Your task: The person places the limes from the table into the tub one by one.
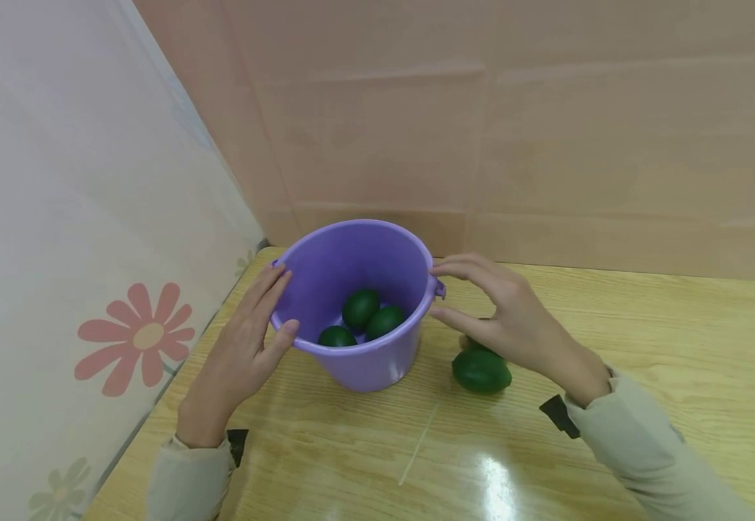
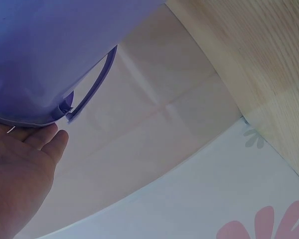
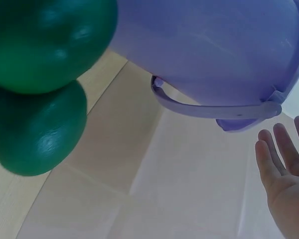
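Note:
A purple bucket stands on the table between both hands, with several glossy dark green lime-like fruits at its bottom. At the bucket's left rim is my left hand, its fingertips and thumb touching the rim, fingers fairly straight. My right hand is spread beside the right handle lug, fingertips close to the rim and nothing held. In the right wrist view its fingers look extended, just off the rim. Below this hand, a green fruit lies on the table with another partly hidden behind it.
The wood-grain table meets a brownish covered wall at the back. A white sheet with flower prints runs along the left side. The bucket's purple handle hangs down behind it.

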`<act>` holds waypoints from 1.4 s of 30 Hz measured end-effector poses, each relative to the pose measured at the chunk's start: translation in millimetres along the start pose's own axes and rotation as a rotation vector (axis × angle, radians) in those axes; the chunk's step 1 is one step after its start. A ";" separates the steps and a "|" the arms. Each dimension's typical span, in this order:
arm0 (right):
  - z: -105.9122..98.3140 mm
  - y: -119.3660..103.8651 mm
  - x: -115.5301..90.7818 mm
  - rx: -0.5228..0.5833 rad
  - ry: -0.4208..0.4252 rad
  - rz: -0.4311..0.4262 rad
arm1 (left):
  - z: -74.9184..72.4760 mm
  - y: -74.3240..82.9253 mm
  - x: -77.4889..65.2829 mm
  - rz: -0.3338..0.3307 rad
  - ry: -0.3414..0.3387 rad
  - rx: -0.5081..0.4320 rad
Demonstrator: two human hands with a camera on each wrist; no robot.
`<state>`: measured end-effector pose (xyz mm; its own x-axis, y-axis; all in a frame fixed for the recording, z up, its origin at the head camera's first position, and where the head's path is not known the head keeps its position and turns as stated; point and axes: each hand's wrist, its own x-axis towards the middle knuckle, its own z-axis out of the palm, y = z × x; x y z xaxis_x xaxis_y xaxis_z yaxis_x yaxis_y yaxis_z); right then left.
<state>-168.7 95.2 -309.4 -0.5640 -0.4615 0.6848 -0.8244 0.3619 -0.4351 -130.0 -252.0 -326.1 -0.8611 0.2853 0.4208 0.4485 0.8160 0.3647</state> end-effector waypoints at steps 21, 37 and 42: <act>-11.3 5.7 -29.5 -0.048 -0.022 0.003 | 0.6 0.0 -1.1 0.005 0.005 0.001; -6.0 13.5 -44.7 -0.037 -0.081 -0.010 | 0.8 -0.3 -1.0 -0.006 -0.002 0.000; -3.9 15.1 -50.0 -0.041 -0.099 0.015 | 1.2 -0.2 -0.5 0.001 0.002 -0.002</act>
<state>-152.8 126.9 -348.0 -0.5801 -0.5324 0.6165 -0.8142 0.4016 -0.4193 -129.9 -251.7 -327.4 -0.8602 0.2847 0.4231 0.4497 0.8148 0.3659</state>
